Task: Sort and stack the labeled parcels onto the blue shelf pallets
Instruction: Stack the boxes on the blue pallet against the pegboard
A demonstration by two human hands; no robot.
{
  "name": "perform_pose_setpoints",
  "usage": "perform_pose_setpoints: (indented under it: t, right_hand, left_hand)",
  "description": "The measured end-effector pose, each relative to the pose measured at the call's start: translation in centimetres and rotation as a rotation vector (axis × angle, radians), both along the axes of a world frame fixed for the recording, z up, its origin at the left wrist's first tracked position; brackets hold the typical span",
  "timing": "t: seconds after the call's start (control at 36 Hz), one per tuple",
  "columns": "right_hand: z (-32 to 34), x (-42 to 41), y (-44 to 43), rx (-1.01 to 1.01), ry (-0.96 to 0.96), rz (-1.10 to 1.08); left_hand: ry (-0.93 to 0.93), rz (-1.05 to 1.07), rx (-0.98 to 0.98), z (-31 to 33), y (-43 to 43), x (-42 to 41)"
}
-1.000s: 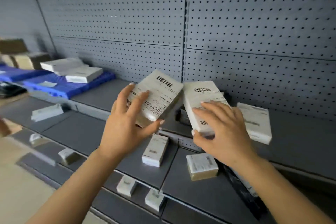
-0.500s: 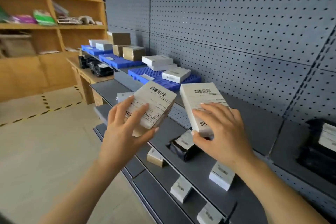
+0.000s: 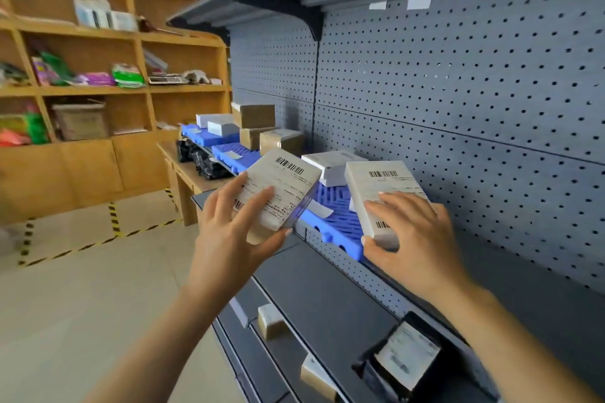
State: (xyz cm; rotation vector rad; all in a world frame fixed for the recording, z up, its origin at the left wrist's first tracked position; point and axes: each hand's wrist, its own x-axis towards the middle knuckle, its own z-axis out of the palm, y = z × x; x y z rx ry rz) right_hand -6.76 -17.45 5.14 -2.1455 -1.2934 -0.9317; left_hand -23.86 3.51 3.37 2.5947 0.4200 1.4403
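My left hand (image 3: 229, 239) grips a white labeled parcel (image 3: 284, 183), barcode up, held in the air just left of the nearest blue pallet (image 3: 337, 222). My right hand (image 3: 412, 239) grips a second white labeled parcel (image 3: 379, 186) over that pallet's right part, close to the pegboard. White parcels (image 3: 330, 163) lie stacked at the back of the same pallet. Farther along the shelf, two more blue pallets (image 3: 229, 152) carry white and brown boxes (image 3: 278, 141).
Grey lower shelves (image 3: 327, 298) hold a black bag with a white label (image 3: 406, 353) and small brown boxes (image 3: 271, 321). A wooden desk (image 3: 183, 170) and wooden shelving (image 3: 98, 88) stand to the left. Floor with yellow-black tape (image 3: 114, 222) lies open at left.
My view has swung left along the shelf. Both hands, each keeping its parcel, now sit at the nearest blue pallet, which was far off before.
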Motion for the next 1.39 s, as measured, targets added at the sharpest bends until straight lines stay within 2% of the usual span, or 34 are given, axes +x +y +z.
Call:
perform_pose_setpoints:
  t: [0.28, 0.47, 0.61, 0.81, 1.03, 1.25, 1.39]
  right_hand:
    - [-1.7, 6.5, 6.0, -0.109, 0.067, -0.197]
    - [-1.4, 9.2, 9.9, -0.094, 0.136, -0.397]
    - [-1.7, 10.1, 12.2, -0.141, 0.242, -0.534]
    - [-2.3, 9.6, 13.3, -0.156, 0.272, -0.64]
    - [-1.1, 9.5, 13.4, -0.221, 0.371, -0.569]
    - [-0.2, 8.3, 16.0, -0.13, 0.099, -0.358]
    - [1.4, 7.0, 20.4, -0.15, 0.053, -0.182]
  left_hand:
    - [-0.014, -0.141, -0.015, 0.2, 8.2, 7.4]
    - [0.003, -0.295, 0.002, 1.2, 14.9, 12.3]
    - [0.014, -0.384, 0.022, 1.8, 19.1, 14.9]
    - [0.045, -0.486, 0.008, 1.3, 22.2, 17.0]
    - [0.057, -0.54, -0.041, 1.4, 22.4, 18.5]
    - [0.008, -0.519, -0.039, 2.3, 22.6, 17.6]
    - [-0.047, -0.454, -0.041, 2.4, 23.2, 16.7]
